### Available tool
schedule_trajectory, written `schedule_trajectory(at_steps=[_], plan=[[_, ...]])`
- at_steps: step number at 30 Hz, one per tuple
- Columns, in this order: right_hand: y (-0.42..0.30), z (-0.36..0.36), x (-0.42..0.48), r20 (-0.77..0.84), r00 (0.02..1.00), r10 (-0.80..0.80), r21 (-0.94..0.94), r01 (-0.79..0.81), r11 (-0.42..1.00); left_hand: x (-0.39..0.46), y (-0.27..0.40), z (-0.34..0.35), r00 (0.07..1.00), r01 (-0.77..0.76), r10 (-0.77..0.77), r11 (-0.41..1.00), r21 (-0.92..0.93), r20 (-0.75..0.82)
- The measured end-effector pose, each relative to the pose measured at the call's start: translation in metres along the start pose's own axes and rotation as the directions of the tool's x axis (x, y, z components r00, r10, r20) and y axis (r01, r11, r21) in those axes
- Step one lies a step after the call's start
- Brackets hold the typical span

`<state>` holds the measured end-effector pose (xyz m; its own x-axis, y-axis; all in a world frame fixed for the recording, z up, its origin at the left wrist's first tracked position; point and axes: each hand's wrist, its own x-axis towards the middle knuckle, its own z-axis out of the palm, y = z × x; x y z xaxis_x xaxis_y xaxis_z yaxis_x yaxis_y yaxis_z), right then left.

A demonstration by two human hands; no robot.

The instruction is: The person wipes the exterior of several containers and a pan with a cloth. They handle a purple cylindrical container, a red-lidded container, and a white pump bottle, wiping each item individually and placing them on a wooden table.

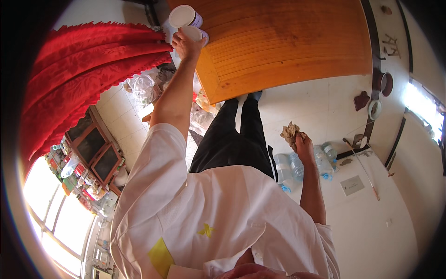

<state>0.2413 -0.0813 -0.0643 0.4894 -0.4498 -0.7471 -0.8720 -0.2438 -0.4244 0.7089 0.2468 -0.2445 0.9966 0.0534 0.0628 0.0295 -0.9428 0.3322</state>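
My left hand (pixel 188 44) reaches out and grips a round white tub (pixel 192 33) with a pale lid and a purple-marked side. Just beyond it is a second, similar tub (pixel 182 16). Both are by the left edge of a varnished orange-brown wooden table (pixel 278 42). In my right hand (pixel 304 144), held low off my right side, is a crumpled brown wad (pixel 290 134); whether it is paper or cloth, I cannot tell. The table's near edge passes over my feet and partly hides them.
A red scalloped curtain (pixel 104 59) hangs beside my left arm. Plastic bags (pixel 143 87) lie on the floor left of the table. Large clear plastic bottles (pixel 296 165) stand beyond my right forearm. A wooden cabinet with dark panes (pixel 94 143) is at the left.
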Motion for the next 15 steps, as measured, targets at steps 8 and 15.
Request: schedule_trajectory(at_steps=[8,15], plan=[[-0.023,0.002,-0.012,0.013,0.999,0.033,-0.015,-0.033,0.999,0.009,0.007,-0.014,0.994,-0.059,0.061,0.998,-0.021,0.094],[-0.003,-0.010,-0.015,0.039,0.999,-0.033,-0.084,0.036,0.996,-0.026,-0.015,-0.034,0.997,-0.076,0.074,0.996,-0.044,-0.032]])
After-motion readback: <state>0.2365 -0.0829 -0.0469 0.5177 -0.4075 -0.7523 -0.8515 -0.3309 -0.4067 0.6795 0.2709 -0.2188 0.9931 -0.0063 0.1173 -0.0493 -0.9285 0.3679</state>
